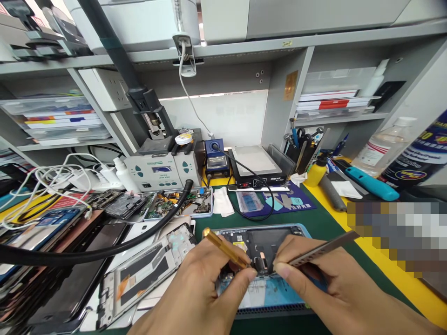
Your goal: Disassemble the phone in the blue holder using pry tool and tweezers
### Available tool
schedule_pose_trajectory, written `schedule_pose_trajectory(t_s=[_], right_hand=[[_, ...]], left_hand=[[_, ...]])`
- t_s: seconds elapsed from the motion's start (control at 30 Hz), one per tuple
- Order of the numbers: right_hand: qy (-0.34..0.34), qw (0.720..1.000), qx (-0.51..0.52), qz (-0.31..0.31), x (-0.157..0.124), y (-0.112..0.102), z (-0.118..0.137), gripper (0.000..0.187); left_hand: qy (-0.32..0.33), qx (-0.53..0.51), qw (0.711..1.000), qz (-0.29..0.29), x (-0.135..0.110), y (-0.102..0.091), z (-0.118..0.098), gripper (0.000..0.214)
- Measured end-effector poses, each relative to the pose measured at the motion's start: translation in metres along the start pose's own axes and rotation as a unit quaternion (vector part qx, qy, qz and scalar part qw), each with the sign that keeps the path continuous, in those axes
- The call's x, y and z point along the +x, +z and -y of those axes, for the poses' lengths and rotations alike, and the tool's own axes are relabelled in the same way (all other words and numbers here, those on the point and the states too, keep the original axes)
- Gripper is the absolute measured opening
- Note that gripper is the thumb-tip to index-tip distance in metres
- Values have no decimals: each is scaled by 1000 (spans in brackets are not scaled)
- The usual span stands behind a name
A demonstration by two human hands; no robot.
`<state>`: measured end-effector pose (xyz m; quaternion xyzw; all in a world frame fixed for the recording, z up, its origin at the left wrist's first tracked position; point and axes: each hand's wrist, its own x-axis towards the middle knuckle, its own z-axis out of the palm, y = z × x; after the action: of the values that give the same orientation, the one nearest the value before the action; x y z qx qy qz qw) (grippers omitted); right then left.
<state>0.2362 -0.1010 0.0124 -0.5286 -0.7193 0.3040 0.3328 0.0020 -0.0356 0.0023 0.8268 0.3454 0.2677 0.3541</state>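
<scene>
An opened phone (279,235) lies crosswise on a light blue pad (258,293), its black inside showing a small yellow label and a flex cable near the lower edge. In my left hand (206,279) is a gold screwdriver (223,247), tilted, its lower end over the phone's left half. Between the thumb and fingers of my right hand (314,274) I hold flat metal tweezers (324,247), slanting up to the right. Their tip is hidden by my fingers, close to the flex cable. Both hands rest over the phone.
Left are stacked phones (84,274), a bare phone frame (150,270) and a thick black hose (104,255) arching across. Behind stand a parts tray (212,204), a rework station (162,170) and a heating plate (258,163). Bottles (384,144) stand right; a pixelated patch covers the right edge.
</scene>
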Motion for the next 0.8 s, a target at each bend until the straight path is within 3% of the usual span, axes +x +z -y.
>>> schedule_pose_trajectory(t_s=[0.5, 0.8], right_hand=[[5, 1000, -14, 2, -3, 0, -3, 22], [6, 1000, 4, 10, -3, 1, -4, 22]], left_hand=[[57, 0, 998, -32, 3, 4, -6, 11], [53, 15, 998, 12, 6, 3, -8, 14]])
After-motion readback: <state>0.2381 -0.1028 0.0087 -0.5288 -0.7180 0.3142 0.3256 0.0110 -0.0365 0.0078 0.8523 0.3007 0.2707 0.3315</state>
